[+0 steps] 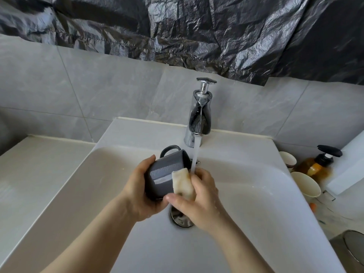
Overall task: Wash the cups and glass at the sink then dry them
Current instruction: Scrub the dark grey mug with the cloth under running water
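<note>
A dark grey mug [167,170] lies on its side over the white sink [256,194], handle pointing away from me. My left hand [141,190] grips it round its base end. My right hand [199,201] pinches a pale sponge [183,184] and presses it against the mug's side. Water [197,152] runs from the chrome tap [199,115] just right of the mug's rim. Two cream cups [305,184] [288,159] stand on the counter to the right of the sink.
An amber pump bottle [317,164] stands behind the cream cups, beside a white box [352,164]. The chrome drain [180,217] lies under my hands. A flat white ledge [39,174] runs left of the sink. A metal lid [352,247] shows at lower right.
</note>
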### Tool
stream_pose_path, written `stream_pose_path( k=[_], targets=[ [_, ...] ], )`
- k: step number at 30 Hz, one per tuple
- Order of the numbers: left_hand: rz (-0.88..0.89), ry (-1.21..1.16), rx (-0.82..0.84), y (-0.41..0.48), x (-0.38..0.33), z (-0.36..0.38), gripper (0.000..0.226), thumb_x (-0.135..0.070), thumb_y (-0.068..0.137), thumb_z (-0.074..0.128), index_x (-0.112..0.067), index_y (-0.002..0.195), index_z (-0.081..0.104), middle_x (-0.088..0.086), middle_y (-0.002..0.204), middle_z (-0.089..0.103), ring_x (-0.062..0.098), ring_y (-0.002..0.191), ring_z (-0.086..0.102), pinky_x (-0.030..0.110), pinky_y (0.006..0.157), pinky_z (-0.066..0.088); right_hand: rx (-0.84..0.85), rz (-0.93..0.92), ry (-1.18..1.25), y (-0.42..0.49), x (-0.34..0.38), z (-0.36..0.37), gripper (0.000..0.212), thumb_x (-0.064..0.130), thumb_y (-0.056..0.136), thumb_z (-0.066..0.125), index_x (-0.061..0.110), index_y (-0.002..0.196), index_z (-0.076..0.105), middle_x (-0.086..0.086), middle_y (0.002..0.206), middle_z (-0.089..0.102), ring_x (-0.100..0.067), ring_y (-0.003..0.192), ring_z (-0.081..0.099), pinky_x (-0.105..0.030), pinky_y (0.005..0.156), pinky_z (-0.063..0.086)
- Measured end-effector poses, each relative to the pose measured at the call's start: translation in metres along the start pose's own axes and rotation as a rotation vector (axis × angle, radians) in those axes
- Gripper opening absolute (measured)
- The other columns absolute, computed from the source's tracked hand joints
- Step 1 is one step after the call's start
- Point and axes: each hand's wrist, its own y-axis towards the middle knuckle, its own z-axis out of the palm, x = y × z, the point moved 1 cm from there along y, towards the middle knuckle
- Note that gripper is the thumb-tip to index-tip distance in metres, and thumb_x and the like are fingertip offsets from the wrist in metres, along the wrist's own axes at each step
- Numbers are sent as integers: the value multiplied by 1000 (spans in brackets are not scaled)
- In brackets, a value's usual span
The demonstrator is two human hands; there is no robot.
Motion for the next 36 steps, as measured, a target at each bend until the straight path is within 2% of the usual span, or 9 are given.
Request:
stream_pose_path(
  k=[3,5,9,12,15,22,26,31,36],
  targets=[
    [33,41,3,-4,-1,2,44,-55,76,61,-13,87,65,9,62,64,27,47,63,21,39,47,70,-14,136,1,2,-10,17,44,74,66,36,76,52,13,88,58,-9,87,57,-25,78,47],
    [84,114,-25,-5,-1,3,41,-53,78,61,-14,88,63,8,59,64,26,45,63,21,37,46,60,9,255,1,0,-16,15,33,85,66,39,83,52,12,85,65,-7,83,61,-21,73,48],
    [186,252,-45,-6,4,9,36,-51,81,61,-16,89,62,5,59,63,22,57,60,23,45,46,-200,202,440,3,1,-13,10,36,92,55,30,85,50,8,81,60,-5,74,57,-13,59,42],
    [213,377,-4,-1,11,10,42,-53,84,56,-16,102,64,4,67,68,20,55,64,24,45,47,-361,421,696,7,2,-10,33,44,96,43,21,76,54,3,77,58,-16,77,58,-27,69,46],
    [232,396,-17,-1,14,12,41,-53,86,55,-18,106,63,5,76,69,18,54,65,24,45,48,-320,541,827,6,4,-13,36,49,97,37,25,74,50,6,79,55,-21,83,58,-31,72,47],
    [181,180,-63,-3,5,8,37,-53,80,61,-16,86,62,4,54,65,21,54,62,22,44,46,-36,349,755,7,0,-12,32,39,96,48,12,92,65,-2,87,68,-14,73,64,-24,60,50],
    [128,67,-53,-1,0,2,40,-55,78,59,-17,91,62,8,60,67,29,55,65,20,38,44,178,131,852,6,-6,-23,40,16,72,63,20,113,62,1,100,73,-9,91,67,-19,72,50],
    [164,83,10,-8,-4,4,39,-56,82,53,-20,93,63,7,65,69,31,53,67,18,40,41,103,-71,481,1,0,-16,14,34,88,61,48,90,63,16,74,65,-2,73,58,-21,74,48],
    [406,267,-31,-13,-3,11,31,-50,89,52,-21,91,62,8,86,64,26,76,63,34,56,51,23,65,554,-2,4,-14,46,43,98,38,16,65,57,8,50,52,-7,54,51,-18,62,44]
  ],
)
